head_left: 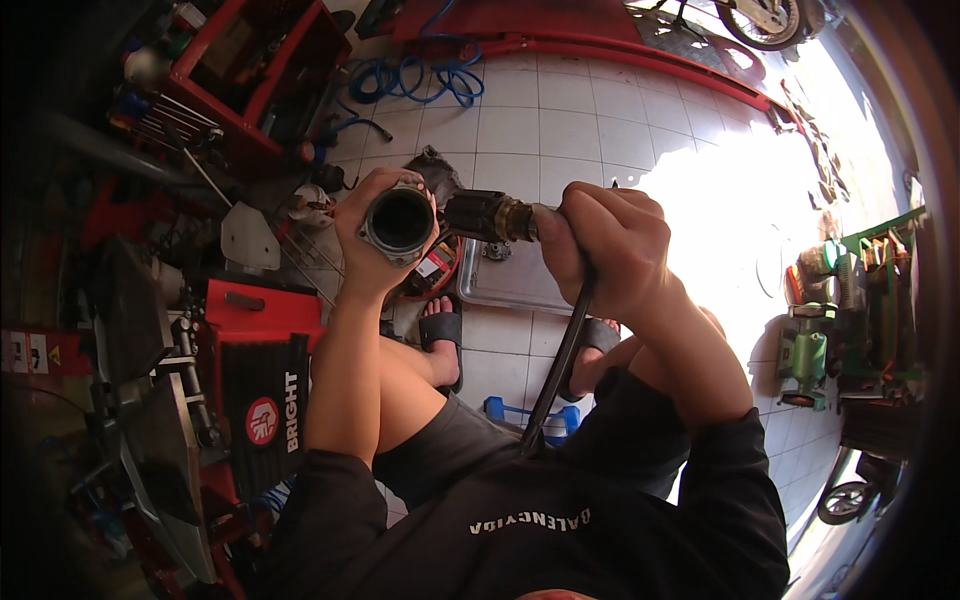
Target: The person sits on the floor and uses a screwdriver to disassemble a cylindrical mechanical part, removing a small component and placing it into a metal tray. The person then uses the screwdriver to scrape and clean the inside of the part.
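Head view shows both hands raised above the knees of a seated person in a black long-sleeved top. Left hand (372, 232) is wrapped closed around a short grey metal tubular part with a flanged round mouth (401, 222), the open bore turned toward the camera and the fingers curled behind the flange. Right hand (608, 252) is clenched fully around a dark nozzle tool with a brass-coloured fitting (492, 216), whose tip lies just beside, possibly touching, the side of the tubular part; contact cannot be confirmed. From under the right fist a black hose (560, 365) runs down toward the lap. Below the two grips, on the white tiled floor (570, 130), sits a shallow steel tray (515, 285), with sandalled feet to either side of its near edge. Judgement: the step in hand appears to be blowing or flushing out the held part. The next move would call for a steady left grip, the nozzle tip aligned squarely with the bore, and the discharge kept over the tray.
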Motion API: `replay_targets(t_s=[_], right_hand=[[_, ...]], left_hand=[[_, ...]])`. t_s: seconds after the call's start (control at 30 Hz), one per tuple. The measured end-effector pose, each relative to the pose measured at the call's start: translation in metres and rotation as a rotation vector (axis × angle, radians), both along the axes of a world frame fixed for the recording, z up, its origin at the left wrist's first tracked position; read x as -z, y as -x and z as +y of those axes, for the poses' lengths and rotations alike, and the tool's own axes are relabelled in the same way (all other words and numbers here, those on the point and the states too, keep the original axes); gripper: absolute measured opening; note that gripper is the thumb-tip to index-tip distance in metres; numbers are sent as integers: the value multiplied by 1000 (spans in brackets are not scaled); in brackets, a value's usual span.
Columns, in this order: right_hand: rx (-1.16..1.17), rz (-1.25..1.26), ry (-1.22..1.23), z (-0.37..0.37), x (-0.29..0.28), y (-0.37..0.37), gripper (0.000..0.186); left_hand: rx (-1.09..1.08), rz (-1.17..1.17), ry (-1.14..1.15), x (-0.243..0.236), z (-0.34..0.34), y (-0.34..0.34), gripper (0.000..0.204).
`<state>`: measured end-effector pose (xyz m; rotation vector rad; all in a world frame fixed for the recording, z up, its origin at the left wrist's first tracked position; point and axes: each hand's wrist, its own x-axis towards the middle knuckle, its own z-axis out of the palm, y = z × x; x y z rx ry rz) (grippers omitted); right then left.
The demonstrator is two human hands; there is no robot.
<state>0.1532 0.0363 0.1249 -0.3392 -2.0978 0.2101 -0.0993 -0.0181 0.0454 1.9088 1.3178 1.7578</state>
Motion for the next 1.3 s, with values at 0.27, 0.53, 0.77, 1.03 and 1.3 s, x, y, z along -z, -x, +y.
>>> replay_targets(t_s=[0.27, 0.53, 0.77, 1.03, 1.3], right_hand=[[-78, -7, -47, -7, 15, 11, 30], [-11, -79, -28, -5, 26, 20, 26], [-3, -48, -70, -5, 35, 32, 30], [-35, -263, -62, -9, 35, 27, 22], [-29, -227, -11, -9, 43, 37, 27]], left_hand=[[88, 97, 31, 1, 9, -14, 39], [71, 105, 42, -4, 10, -30, 36], [37, 93, 27, -2, 8, -32, 34], [-7, 23, -10, 0, 5, -38, 35], [-27, 277, -37, -1, 6, -27, 37]])
